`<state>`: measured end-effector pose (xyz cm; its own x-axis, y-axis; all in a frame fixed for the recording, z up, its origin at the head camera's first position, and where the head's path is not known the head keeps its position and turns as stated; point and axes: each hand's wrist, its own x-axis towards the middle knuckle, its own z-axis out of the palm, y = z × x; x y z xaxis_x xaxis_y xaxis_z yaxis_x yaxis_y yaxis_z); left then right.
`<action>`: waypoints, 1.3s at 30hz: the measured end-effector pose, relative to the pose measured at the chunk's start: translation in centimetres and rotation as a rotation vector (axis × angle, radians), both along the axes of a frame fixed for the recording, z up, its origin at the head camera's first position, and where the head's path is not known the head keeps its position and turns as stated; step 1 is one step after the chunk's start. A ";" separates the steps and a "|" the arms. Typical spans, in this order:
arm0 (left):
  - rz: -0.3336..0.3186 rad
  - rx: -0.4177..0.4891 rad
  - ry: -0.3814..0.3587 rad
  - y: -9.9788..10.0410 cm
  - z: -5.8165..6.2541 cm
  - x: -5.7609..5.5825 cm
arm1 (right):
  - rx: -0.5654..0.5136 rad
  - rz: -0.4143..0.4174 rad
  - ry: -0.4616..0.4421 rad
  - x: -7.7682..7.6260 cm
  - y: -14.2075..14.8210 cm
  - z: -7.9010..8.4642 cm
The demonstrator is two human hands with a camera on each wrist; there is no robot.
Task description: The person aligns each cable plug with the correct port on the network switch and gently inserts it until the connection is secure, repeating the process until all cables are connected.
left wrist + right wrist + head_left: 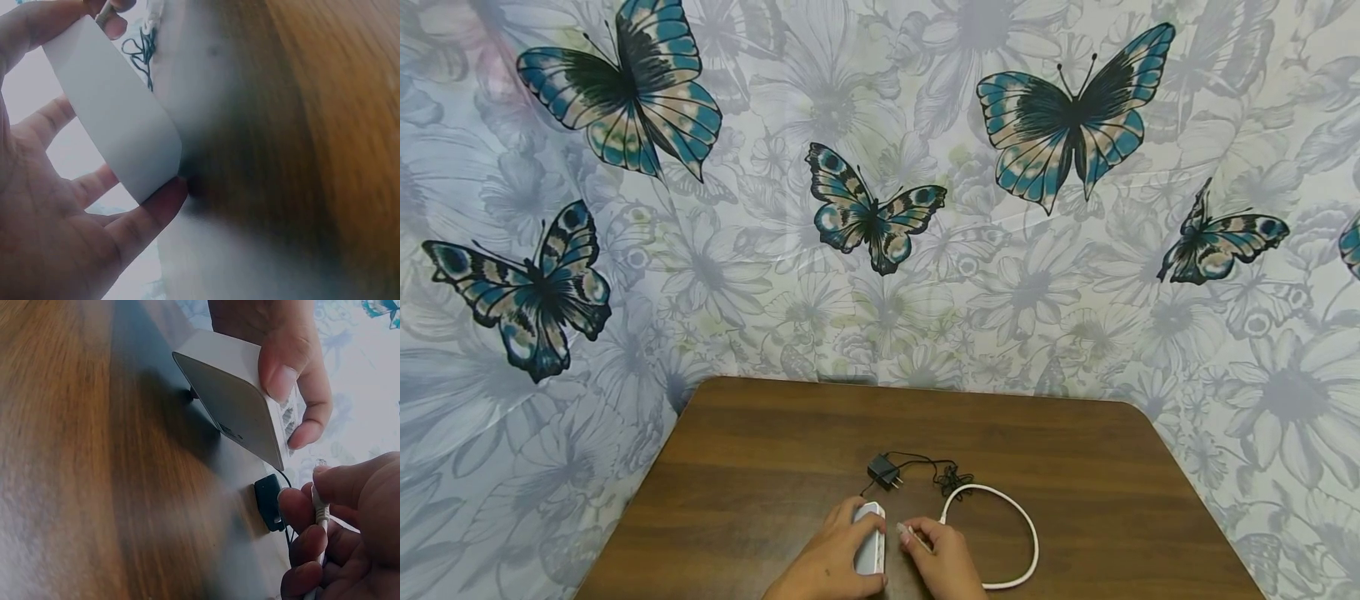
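My left hand (827, 554) grips a small white network switch (871, 550), thumb at the near end and fingers at the far end. In the right wrist view the switch (231, 403) is tilted over the table, a row of ports along its edge beside the left thumb. My right hand (943, 558) pinches the end of a white network cable (1036, 542) just behind its clear plug (321, 464). That plug points toward the port side of the switch, a small gap apart. The left wrist view shows a plain broad face of the switch (112, 106).
A black power adapter (883, 472) lies beyond the hands, its thin cord (953, 479) bunched to the right. The white cable loops over the right part of the brown wooden table (760, 450). Behind the table hangs a butterfly-patterned cloth (880, 325).
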<state>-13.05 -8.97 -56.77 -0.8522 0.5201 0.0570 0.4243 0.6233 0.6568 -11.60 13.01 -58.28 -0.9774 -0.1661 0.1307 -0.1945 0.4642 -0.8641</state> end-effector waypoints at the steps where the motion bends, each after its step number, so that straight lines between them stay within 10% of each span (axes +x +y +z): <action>1: -0.001 0.002 0.006 0.0 0.0 0.0 | 0.011 0.003 0.007 0.0 0.0 0.0; 39: -0.019 0.031 -0.031 -0.2 -0.6 -0.1 | 0.111 0.059 0.132 -0.6 -1.2 0.1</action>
